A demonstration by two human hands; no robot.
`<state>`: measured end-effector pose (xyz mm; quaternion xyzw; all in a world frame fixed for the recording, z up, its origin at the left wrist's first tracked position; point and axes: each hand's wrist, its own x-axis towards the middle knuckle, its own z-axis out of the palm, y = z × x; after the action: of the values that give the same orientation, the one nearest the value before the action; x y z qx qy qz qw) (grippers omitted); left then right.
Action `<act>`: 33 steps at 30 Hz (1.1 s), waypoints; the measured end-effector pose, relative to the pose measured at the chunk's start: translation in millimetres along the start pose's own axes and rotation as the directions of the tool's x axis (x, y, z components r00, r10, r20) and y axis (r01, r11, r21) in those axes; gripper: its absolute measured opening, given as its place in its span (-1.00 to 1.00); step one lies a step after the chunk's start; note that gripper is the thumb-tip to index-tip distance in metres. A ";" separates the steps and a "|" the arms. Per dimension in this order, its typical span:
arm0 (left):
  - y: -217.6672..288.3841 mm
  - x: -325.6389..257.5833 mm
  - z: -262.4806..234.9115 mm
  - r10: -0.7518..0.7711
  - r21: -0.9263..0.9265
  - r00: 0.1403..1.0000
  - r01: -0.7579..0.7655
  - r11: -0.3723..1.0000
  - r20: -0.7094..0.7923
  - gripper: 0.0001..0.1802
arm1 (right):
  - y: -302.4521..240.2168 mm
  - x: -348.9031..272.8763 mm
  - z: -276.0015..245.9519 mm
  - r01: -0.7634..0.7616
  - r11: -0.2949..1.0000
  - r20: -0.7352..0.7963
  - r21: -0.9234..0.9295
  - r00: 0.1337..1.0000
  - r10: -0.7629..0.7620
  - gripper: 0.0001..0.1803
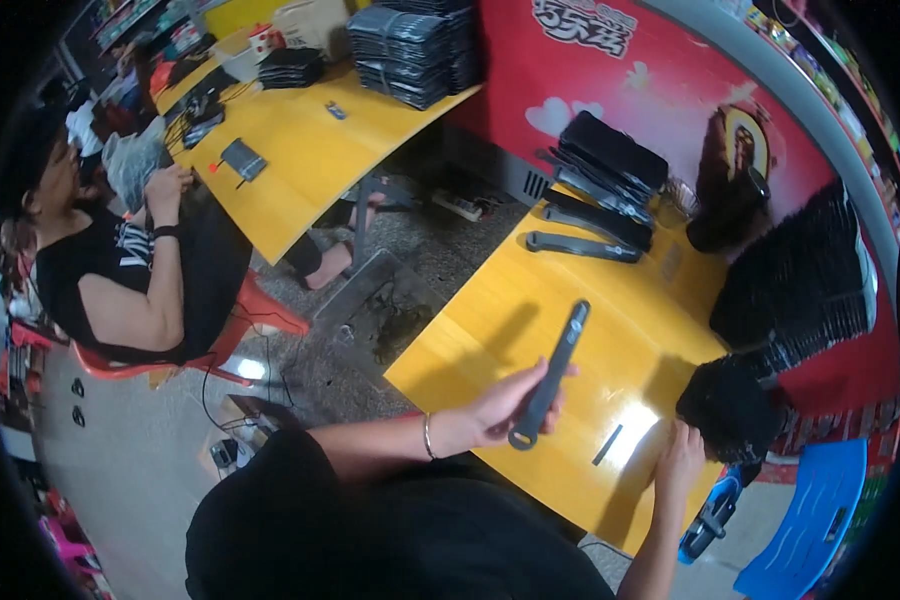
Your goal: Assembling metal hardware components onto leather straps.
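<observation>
- A flat, dark grey strip with rounded ends [561,355] is pinched between thumb and fingers of the left hand [510,405]; it is held tilted above the table, and its hole is seen at the lower end. The fingers are partly hidden behind it.
- The black heap of thin pieces [728,405] is touched at its near edge by the right hand [680,458]; the fingertips are hidden, so whether anything is pinched cannot be told.
- On the yellow wooden table [450,350], a short, narrow dark piece [608,444] is seen between the hands.
- Farther back, similar grey strips [582,246] are laid beside stacked black flat packs [612,155], their lower layers partly covered.
</observation>
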<state>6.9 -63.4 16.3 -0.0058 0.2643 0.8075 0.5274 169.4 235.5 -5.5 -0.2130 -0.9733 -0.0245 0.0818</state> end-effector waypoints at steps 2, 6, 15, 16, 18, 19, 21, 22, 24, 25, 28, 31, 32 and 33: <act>-8.8 -7.8 4.0 -0.043 0.054 0.999 0.042 0.998 0.029 -0.43 | 2.9 4.5 -0.9 0.006 0.999 0.041 -0.052 0.999 -0.004 -0.67; -18.9 -17.9 8.0 -0.130 0.067 0.984 0.123 0.990 0.121 -0.49 | 1.6 -2.5 -3.2 -0.008 0.993 0.093 -0.114 0.996 0.019 -0.75; -22.2 -6.2 23.1 0.047 0.135 0.995 -0.058 0.989 0.089 -0.54 | -97.4 -20.7 -63.9 0.067 0.562 -0.070 0.824 0.997 -0.016 -0.71; -27.0 -2.2 24.5 0.155 0.173 0.987 -0.162 0.972 0.052 -0.55 | -117.3 -25.5 -80.8 0.047 0.484 -0.032 0.874 0.999 -0.039 -0.62; -28.5 -2.3 38.5 0.188 0.141 0.982 -0.183 0.973 -0.018 -0.55 | -146.8 -32.0 -103.5 -0.066 0.551 0.120 0.832 0.991 -0.063 -0.49; -33.4 -1.6 38.4 0.258 0.186 0.965 -0.261 0.947 0.038 -0.55 | -155.2 -31.3 -101.8 -0.028 0.677 0.099 0.735 0.993 -0.065 -0.48; -44.2 2.4 37.6 0.342 0.392 0.929 -0.371 0.842 0.145 -0.56 | -152.5 -30.5 -71.1 0.189 0.669 -0.152 0.718 0.982 -0.115 -0.49; -51.6 7.5 28.6 0.335 0.448 0.917 -0.399 0.800 0.218 -0.55 | -156.1 -30.0 -71.7 0.127 0.674 -0.101 0.728 0.992 -0.078 -0.49; -52.5 9.8 24.3 0.307 0.513 0.924 -0.382 0.769 0.227 -0.58 | -163.9 -29.9 -86.0 0.033 0.713 -0.006 0.700 0.999 -0.040 -0.49; -49.0 6.8 24.5 0.278 0.463 0.950 -0.312 0.829 0.143 -0.60 | -165.6 -30.1 -92.7 -0.049 0.744 0.082 0.667 0.997 -0.008 -0.50; -34.3 1.1 32.1 0.246 0.287 0.968 -0.223 0.932 -0.047 -0.61 | -151.9 -20.3 -73.3 0.350 0.785 -0.365 0.511 0.915 -0.170 -0.49; -11.1 -2.1 33.6 0.384 0.108 0.923 -0.380 0.919 -0.015 -0.60 | -147.0 -21.4 -81.8 0.245 0.772 -0.241 0.587 0.963 -0.122 -0.49; -5.5 -3.6 34.1 0.402 0.078 0.915 -0.402 0.912 0.009 -0.57 | -146.8 -24.8 -85.7 0.207 0.787 -0.230 0.581 0.969 -0.086 -0.49; -2.8 -3.4 34.7 0.425 0.175 0.905 -0.420 0.891 0.010 -0.55 | -148.7 -25.7 -88.4 0.157 0.736 -0.118 0.658 0.987 -0.105 -0.49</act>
<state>20.2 -50.4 46.0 0.0861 0.3359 0.8764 0.3341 143.3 82.6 75.3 -0.0998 -0.9269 0.3103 0.1861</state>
